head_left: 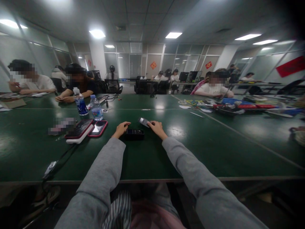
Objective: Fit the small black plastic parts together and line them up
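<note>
Gripping a grey device (144, 121) in the right hand (157, 128), beyond the right end of a black box (135, 134) on the green table (147, 162), with left hand (120, 129) loosely open beside the box.

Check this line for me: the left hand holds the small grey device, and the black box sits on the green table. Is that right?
Not quite: the head view shows the small grey device in the right hand, not the left hand. The black box does sit on the green table.
</note>
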`<action>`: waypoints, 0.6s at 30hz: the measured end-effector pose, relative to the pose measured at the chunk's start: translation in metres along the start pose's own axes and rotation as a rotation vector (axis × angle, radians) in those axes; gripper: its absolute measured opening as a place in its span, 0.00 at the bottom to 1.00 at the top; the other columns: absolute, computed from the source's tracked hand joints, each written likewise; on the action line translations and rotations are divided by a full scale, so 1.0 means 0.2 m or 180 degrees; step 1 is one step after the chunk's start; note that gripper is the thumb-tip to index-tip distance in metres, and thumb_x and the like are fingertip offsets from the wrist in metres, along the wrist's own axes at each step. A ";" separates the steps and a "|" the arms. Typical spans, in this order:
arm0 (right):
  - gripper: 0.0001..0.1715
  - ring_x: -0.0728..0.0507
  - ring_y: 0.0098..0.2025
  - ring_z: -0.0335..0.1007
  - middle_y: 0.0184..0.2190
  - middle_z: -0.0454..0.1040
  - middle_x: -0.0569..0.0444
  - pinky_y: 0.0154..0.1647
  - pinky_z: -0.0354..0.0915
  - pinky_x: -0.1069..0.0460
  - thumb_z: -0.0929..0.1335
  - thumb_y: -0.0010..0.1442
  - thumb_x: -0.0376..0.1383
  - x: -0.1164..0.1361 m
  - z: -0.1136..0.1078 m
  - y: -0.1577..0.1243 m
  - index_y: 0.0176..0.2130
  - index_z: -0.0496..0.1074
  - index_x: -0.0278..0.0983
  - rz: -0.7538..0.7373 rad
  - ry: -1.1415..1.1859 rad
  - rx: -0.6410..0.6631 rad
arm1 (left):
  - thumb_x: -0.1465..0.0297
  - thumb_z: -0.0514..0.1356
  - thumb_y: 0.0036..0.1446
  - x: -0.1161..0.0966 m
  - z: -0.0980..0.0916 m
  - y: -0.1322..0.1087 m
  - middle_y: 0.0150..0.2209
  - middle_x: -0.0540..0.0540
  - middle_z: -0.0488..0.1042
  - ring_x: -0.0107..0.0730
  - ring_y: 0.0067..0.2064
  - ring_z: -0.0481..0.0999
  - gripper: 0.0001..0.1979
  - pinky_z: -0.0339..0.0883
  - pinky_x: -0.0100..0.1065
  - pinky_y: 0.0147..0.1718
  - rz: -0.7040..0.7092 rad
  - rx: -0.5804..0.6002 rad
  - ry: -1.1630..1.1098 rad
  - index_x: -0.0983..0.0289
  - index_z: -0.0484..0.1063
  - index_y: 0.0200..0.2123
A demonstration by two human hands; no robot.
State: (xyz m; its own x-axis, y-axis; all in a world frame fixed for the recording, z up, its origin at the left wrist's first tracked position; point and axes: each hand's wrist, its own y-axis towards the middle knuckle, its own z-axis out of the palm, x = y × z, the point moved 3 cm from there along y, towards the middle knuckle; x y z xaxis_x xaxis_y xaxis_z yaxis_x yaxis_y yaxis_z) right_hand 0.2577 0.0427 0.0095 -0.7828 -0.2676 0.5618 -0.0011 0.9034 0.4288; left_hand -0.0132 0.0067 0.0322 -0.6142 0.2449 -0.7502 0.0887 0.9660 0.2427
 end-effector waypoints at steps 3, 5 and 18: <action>0.31 0.30 0.54 0.59 0.43 0.71 0.38 0.55 0.58 0.32 0.62 0.62 0.58 -0.05 0.00 0.00 0.39 0.77 0.35 0.0522 -0.0050 -0.0123 | 0.74 0.57 0.56 0.01 0.00 0.00 0.48 0.52 0.79 0.37 0.53 0.74 0.17 0.66 0.42 0.55 0.0001 -0.0020 -0.0066 0.57 0.76 0.48; 0.33 0.30 0.56 0.57 0.44 0.70 0.36 0.56 0.56 0.31 0.59 0.63 0.58 -0.07 0.00 0.00 0.39 0.76 0.34 0.0594 0.0070 -0.0268 | 0.73 0.58 0.56 0.02 0.01 0.02 0.48 0.52 0.79 0.37 0.53 0.74 0.16 0.65 0.42 0.56 -0.0008 -0.0040 -0.0151 0.58 0.76 0.48; 0.27 0.39 0.57 0.59 0.52 0.68 0.48 0.58 0.58 0.41 0.60 0.66 0.53 0.29 -0.14 -0.15 0.55 0.68 0.41 -0.1077 0.0291 -0.0260 | 0.65 0.68 0.50 -0.20 -0.10 -0.08 0.58 0.60 0.71 0.40 0.58 0.71 0.34 0.63 0.40 0.56 0.0284 0.1959 -0.1244 0.58 0.65 0.60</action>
State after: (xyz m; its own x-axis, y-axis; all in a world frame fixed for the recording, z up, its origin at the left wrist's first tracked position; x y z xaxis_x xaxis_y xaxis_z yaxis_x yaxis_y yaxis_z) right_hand 0.2289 -0.0094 0.0489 -0.6877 -0.5793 0.4377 -0.1982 0.7297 0.6544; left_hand -0.0050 -0.0200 0.0706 -0.2699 0.2253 -0.9362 0.6203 0.7843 0.0099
